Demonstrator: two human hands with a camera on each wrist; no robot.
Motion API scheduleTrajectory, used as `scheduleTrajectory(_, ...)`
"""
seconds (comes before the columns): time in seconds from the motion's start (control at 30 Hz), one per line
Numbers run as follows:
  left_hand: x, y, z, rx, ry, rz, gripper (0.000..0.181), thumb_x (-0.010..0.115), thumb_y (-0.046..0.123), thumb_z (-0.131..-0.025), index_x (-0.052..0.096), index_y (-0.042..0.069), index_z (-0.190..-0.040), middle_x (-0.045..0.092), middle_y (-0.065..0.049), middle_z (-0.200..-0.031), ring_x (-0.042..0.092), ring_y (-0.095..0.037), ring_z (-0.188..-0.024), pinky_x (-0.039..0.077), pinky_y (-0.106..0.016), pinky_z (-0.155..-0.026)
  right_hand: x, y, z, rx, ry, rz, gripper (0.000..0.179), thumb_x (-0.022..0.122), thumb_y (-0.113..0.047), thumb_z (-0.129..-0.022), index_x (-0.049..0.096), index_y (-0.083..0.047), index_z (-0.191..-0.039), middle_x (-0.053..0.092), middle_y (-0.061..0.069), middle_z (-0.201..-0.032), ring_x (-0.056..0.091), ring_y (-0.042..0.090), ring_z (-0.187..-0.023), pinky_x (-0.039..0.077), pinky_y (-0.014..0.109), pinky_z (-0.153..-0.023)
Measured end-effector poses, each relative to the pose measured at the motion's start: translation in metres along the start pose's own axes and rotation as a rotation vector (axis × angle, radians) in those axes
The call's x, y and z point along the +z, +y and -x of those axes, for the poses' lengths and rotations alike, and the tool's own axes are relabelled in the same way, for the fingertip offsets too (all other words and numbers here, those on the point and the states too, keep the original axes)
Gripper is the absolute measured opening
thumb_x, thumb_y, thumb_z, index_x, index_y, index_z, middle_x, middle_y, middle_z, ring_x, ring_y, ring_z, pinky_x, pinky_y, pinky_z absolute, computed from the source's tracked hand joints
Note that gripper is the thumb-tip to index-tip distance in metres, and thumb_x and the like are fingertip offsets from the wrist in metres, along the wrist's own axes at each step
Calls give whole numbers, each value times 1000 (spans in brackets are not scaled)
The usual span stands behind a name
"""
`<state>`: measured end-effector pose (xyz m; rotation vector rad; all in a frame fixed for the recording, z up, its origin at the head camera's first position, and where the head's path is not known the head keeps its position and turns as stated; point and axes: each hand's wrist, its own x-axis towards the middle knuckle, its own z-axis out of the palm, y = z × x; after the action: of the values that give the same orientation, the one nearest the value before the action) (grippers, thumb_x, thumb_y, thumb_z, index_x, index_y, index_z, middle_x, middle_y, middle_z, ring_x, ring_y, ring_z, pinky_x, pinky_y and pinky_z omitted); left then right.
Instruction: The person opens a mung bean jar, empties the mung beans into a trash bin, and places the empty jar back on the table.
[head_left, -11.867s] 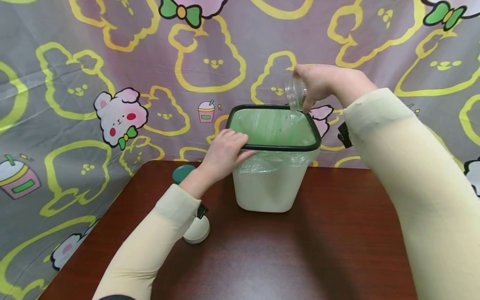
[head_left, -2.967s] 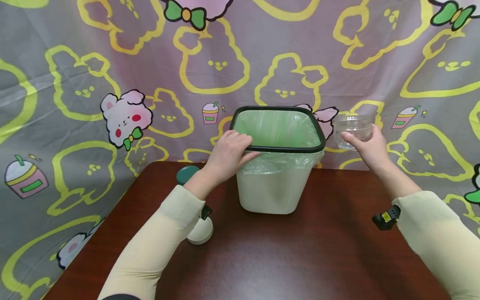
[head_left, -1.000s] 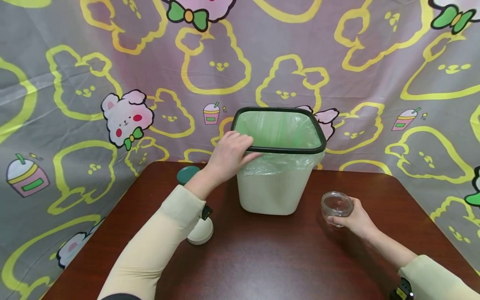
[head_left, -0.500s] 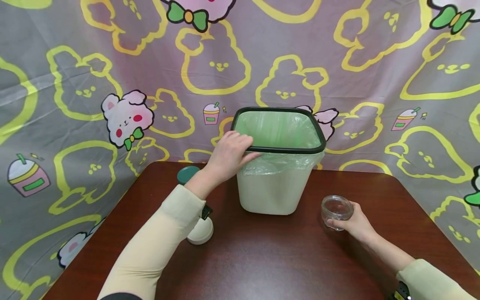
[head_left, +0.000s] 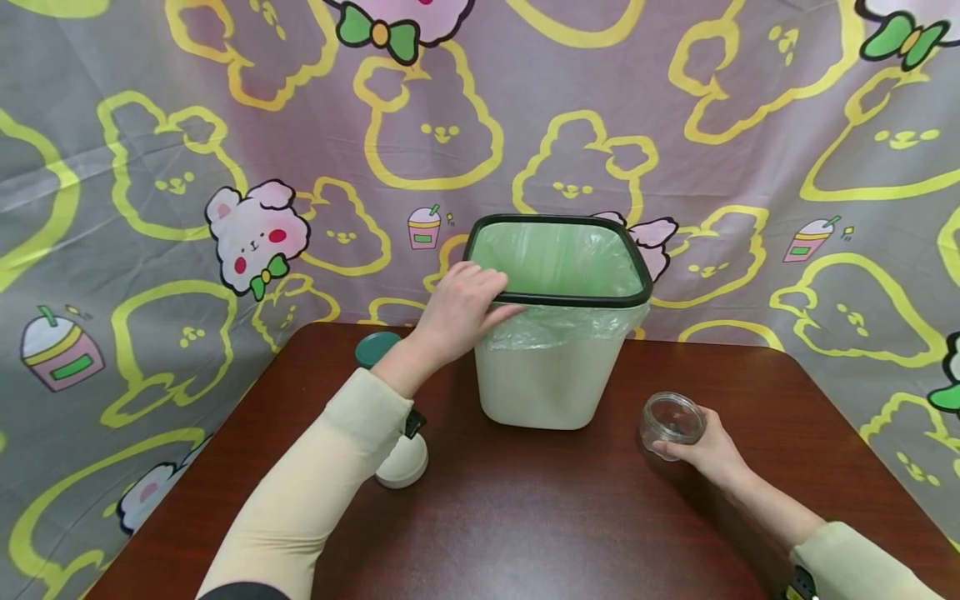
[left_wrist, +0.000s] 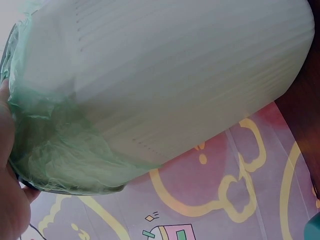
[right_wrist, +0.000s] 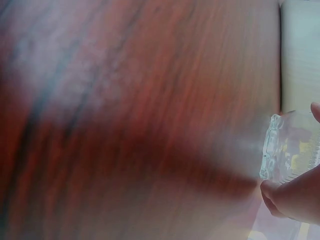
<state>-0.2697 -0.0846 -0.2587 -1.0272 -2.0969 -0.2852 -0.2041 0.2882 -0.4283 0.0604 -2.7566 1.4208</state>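
A pale trash can (head_left: 551, 375) stands upright on the table, with a green plastic bag lining it and folded out under its black rim (head_left: 573, 300). My left hand (head_left: 459, 312) grips the rim at the near left corner, fingers over the edge and thumb outside. In the left wrist view the bag's overhang (left_wrist: 65, 145) covers the upper wall near that hand. To the right of the can, my right hand (head_left: 708, 450) holds a clear open jar (head_left: 672, 419) around its side. The jar stands upright at the tabletop; no contents show in it.
A round teal-topped object (head_left: 377, 348) is left of the can, partly behind the left wrist. A round cream-white object (head_left: 402, 461) lies nearer, partly covered by the left sleeve. A patterned cloth (head_left: 315, 125) hangs behind the brown table (head_left: 540, 517).
The jar was tipped over the can's opening, then held upright in the air at its right. My right hand has since lowered it to the table. My left hand stays on the rim.
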Motion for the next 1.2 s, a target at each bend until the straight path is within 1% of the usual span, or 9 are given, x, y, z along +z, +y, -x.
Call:
scheduleTrajectory(0.27, 0, 0, 0, -3, -3, 2, 41, 71, 30, -90, 41, 9, -71, 37, 0, -61, 42, -20, -61, 41, -37, -82, 1, 2, 2, -2, -1, -18, 91, 81, -17, -79, 19, 16, -137, 42, 38, -131, 42, 49, -121, 32, 53, -96)
scheduleTrajectory(0.43, 0, 0, -1, -6, -2, 1, 42, 72, 30, -89, 41, 9, -71, 37, 0, -61, 41, -20, -61, 41, -37, -82, 1, 3, 1, -49, 4, 7, 84, 81, -16, -80, 25, 14, -136, 45, 34, -130, 49, 45, -117, 38, 35, -90)
scheduleTrajectory(0.5, 0, 0, -1, -6, 0, 2, 42, 72, 30, -89, 41, 9, -70, 37, 0, -61, 41, -20, -61, 41, -37, -82, 1, 3, 0, -64, 2, 11, 82, 81, -16, -80, 28, 12, -136, 47, 33, -129, 51, 44, -116, 39, 32, -88)
scheduleTrajectory(0.57, 0, 0, -1, -5, 2, 3, 42, 72, 30, -89, 41, 9, -70, 37, 0, -61, 41, -20, -61, 41, -37, -82, 0, 3, 0, -58, -4, 12, 83, 81, -16, -80, 27, 13, -137, 45, 33, -130, 49, 45, -116, 40, 36, -90)
scheduleTrajectory(0.7, 1, 0, 0, -9, 4, 5, 41, 72, 30, -89, 41, 9, -71, 38, 0, -61, 42, -21, -62, 41, -37, -83, -2, 1, 2, 1, -27, 1, 94, 80, -21, -81, 17, 15, -140, 37, 37, -134, 40, 49, -121, 33, 55, -95)
scheduleTrajectory(0.83, 1, -1, 1, -15, 14, 7, 42, 73, 30, -88, 41, 9, -70, 38, 0, -61, 43, -21, -62, 41, -37, -85, -6, -3, 3, 16, -35, 13, 100, 81, -24, -80, 12, 15, -142, 34, 38, -135, 37, 51, -122, 30, 59, -96)
scheduleTrajectory(0.93, 1, -1, 1, -11, 20, 14, 42, 73, 29, -88, 41, 9, -70, 38, 0, -61, 42, -21, -62, 41, -37, -84, -9, -5, 4, -18, -26, 49, 100, 81, -23, -79, 13, 15, -142, 34, 38, -133, 39, 50, -119, 34, 58, -93)
scheduleTrajectory(1.13, 1, 0, 1, -10, 15, 16, 41, 72, 30, -89, 41, 9, -71, 38, 0, -61, 41, -20, -62, 41, -37, -84, -17, -7, 3, -83, -7, 103, 98, 81, -21, -80, 14, 12, -143, 34, 38, -135, 43, 50, -118, 42, 45, -85)
scheduleTrajectory(1.2, 1, 0, 1, -12, 13, 18, 41, 73, 29, -89, 42, 9, -71, 38, 0, -62, 41, -20, -62, 41, -37, -85, -20, -9, 3, -95, -9, 101, 97, 80, -20, -80, 14, 11, -143, 32, 39, -136, 42, 51, -120, 44, 47, -85)
